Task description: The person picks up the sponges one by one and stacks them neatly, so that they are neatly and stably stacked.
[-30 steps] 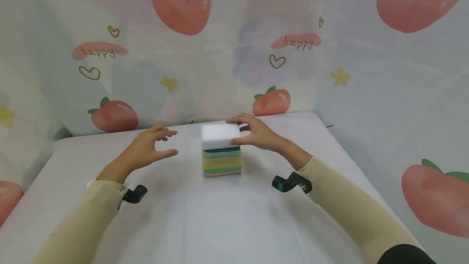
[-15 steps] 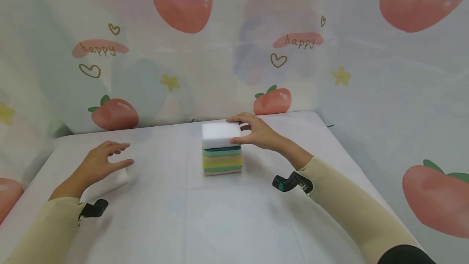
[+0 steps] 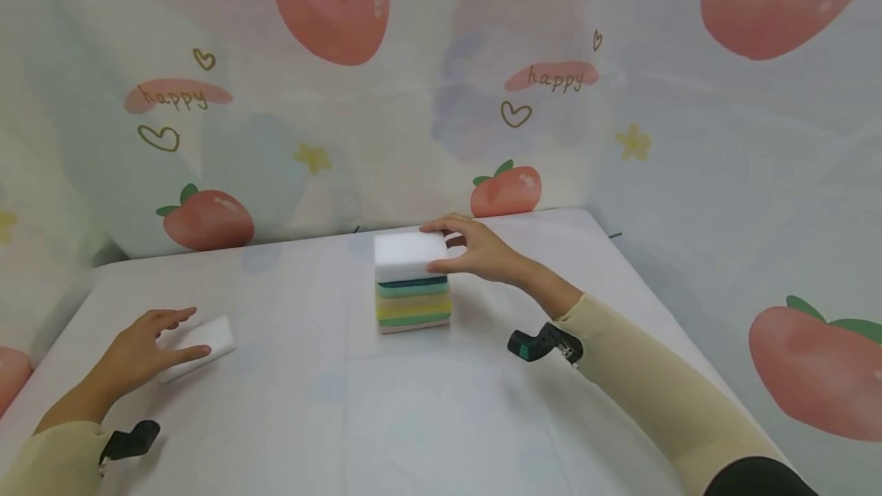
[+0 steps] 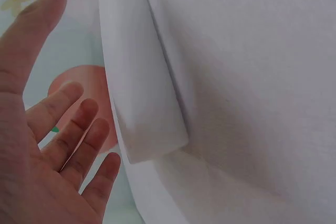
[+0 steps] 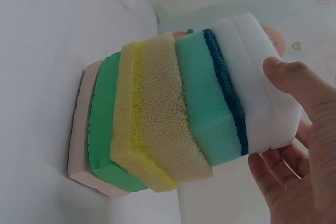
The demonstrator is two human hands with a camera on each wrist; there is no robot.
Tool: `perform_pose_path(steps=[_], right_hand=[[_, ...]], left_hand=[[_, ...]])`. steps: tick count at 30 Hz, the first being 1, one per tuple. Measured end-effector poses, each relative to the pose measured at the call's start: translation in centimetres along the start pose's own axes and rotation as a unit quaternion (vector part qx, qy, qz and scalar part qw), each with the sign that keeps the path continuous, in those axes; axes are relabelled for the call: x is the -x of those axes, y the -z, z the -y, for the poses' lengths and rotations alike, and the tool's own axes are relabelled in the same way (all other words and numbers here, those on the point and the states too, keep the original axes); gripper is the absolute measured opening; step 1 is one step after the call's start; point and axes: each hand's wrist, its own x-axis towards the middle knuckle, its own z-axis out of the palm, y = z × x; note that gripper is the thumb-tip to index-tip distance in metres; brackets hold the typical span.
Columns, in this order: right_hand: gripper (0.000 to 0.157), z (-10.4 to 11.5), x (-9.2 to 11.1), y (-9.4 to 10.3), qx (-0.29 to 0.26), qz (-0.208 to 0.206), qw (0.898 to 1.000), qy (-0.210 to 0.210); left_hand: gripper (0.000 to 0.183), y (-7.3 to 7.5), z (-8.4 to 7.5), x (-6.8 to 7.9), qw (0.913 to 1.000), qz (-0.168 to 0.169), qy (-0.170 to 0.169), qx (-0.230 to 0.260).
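A stack of sponges (image 3: 413,305) stands on the table. Bottom to top in the right wrist view come a pinkish-beige sponge (image 5: 84,124), a green sponge (image 5: 105,129), yellow and tan layers, a mint sponge (image 5: 202,93) with a dark blue scouring face, and white sponge layers (image 5: 252,77) with a seam. My right hand (image 3: 485,252) pinches the white top, thumb on the near side, fingers at the far side. On the left, my left hand (image 3: 141,347) hovers with fingers spread round a loose white sponge (image 3: 217,337); the left wrist view shows this white sponge (image 4: 147,82) apart from the fingers.
A white cloth covers the table (image 3: 289,404). Behind and beside it hangs a fabric backdrop (image 3: 406,98) printed with peaches, hearts and flowers. Black wrist mounts (image 3: 131,441) sit on both sleeves.
My left hand has moved left and toward me, away from the stack to the loose white sponge, which has come into view. My right hand stays on the stack's top.
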Motion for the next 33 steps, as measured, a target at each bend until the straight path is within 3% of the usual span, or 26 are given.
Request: perform_pose_path(steps=[9,16,33], right_hand=[[0.059,0.0,-0.1,-0.1,-0.006,0.002,1.000,0.004],[0.061,-3.6,-1.4,-0.3,-0.005,-0.004,1.000,0.010],[0.060,-3.6,-1.4,-0.2,0.010,-0.004,1.000,0.016]], left_hand=[[0.099,-0.5,0.9,1.0,0.9999,0.003,0.007,0.012],[0.096,-0.5,1.4,0.9,1.0000,-0.003,0.005,-0.004],[0.091,-1.2,2.5,0.9,0.9998,-0.006,0.017,0.004]])
